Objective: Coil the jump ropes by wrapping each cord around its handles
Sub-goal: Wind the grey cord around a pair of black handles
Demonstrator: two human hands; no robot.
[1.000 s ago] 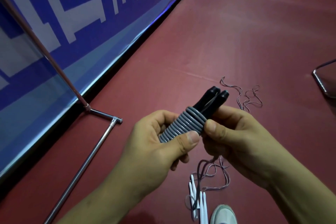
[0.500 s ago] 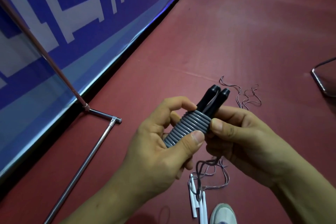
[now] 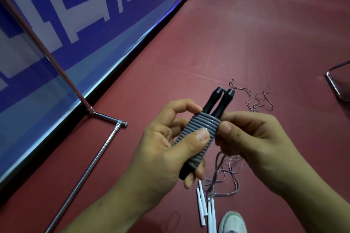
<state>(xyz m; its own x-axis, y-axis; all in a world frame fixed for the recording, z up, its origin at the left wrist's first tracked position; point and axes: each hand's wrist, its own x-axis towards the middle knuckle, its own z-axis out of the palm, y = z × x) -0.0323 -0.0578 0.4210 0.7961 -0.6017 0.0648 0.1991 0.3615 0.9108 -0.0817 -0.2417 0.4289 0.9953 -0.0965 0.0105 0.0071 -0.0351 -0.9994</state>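
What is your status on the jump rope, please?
Left hand grips black handles, thumb on grey cord. Right hand pinches its top wraps. White-handled ropes loose on floor, nothing blocking.

We see two black handles (image 3: 211,101) held side by side, tilted with their narrow tips up and away from us. A grey cord (image 3: 206,123) is wound round them in tight, even turns from just below the tips almost to the butt ends. Our left hand (image 3: 161,147) grips the bundle; our right hand (image 3: 255,138) pinches its top turns. Beneath it lie white handles (image 3: 200,208) with thin cords (image 3: 234,174) loosely tangled, and another thin cord (image 3: 261,100) farther off.
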